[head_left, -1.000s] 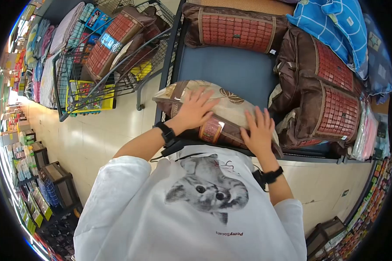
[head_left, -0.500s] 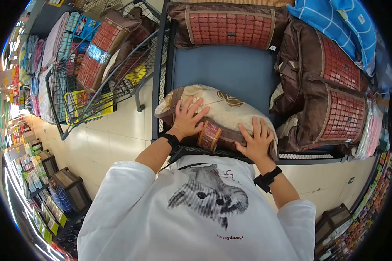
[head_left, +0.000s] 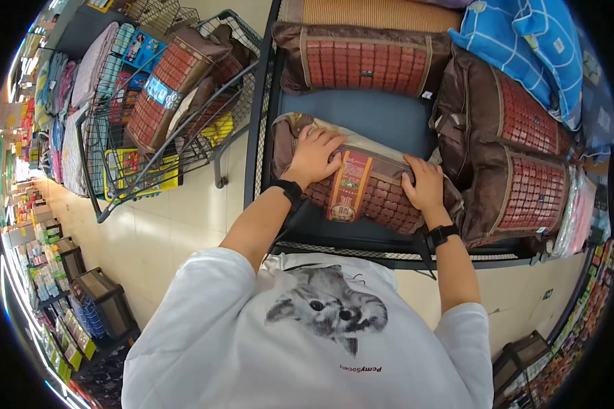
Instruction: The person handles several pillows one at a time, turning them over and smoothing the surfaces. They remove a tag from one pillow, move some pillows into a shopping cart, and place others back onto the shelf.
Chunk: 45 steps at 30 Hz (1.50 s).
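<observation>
A brown pillow with a red-brown tile face lies tilted in the near part of a dark display bin. A red and gold paper band wraps its middle, and a strip of its beige fabric shows along the far edge. My left hand grips the pillow's upper edge left of the band, thumb on the near side. To the right of the band, my right hand holds the same edge with its fingers curled over. The fingertips partly disappear behind the pillow.
Similar tile pillows lie at the bin's back and right side. Blue checked cushions are at the far right corner. Left of the bin stands a shopping cart carrying a banded tile pillow.
The pillow has tipped toward me, so its tile face and paper band now show where beige fabric faced up. Both hands have moved right with it.
</observation>
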Tool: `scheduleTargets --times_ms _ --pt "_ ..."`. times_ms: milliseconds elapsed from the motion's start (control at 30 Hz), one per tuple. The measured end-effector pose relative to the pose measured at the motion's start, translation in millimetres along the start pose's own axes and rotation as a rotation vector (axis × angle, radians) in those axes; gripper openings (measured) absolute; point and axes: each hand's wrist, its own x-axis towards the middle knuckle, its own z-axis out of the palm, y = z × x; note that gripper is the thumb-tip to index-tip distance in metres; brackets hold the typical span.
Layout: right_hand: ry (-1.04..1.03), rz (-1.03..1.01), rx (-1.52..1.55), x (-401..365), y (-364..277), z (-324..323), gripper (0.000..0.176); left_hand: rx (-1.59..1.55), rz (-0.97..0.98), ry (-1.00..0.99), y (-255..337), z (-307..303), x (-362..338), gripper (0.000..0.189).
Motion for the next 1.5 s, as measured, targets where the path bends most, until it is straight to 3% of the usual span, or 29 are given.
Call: scheduleTargets --times_ms 67,233,367,733,900,1133,1200,1333,1500 --pt "0.029 0.027 0.02 5.1 7.2 3.4 0.035 0.035 0.024 0.042 -2.2 1.6 7.9 0.038" --pt "0.069 0.106 -0.003 2.6 8.4 4.6 0.029 0.084 -0.068 -0.077 3.7 -8.2 15.0 0.038" --pt "0.213 0.026 -0.03 -13.1 -6.4 1.9 0.028 0.023 -0.107 -0.013 8.3 -9.1 -0.1 0.038" --pt "0.163 -0.016 -0.003 -45.3 -35.8 -9.6 0.036 -0.018 -0.201 0.079 28.7 -20.9 -44.1 0.022" --pt "0.087 -0.054 0.029 -64.7 -47.6 -14.5 0.049 -0.048 -0.169 0.128 39.6 -28.5 -66.0 0.018" --pt "0.09 0.0 0.104 -93.1 -64.9 -20.2 0.045 -0.068 -0.06 0.173 57.3 -49.8 -89.9 0.015" --pt "0.073 -0.003 0.106 -97.1 -71.2 -28.9 0.046 -0.022 0.06 0.227 60.3 -56.7 -88.2 0.015" --pt "0.208 0.039 0.432 -91.5 -68.2 -47.7 0.052 -0.012 0.083 0.218 73.8 -76.5 -79.2 0.015" --pt "0.465 0.145 0.638 -89.1 -84.3 -88.9 0.05 0.038 0.252 0.281 85.7 -127.4 -61.4 0.013"
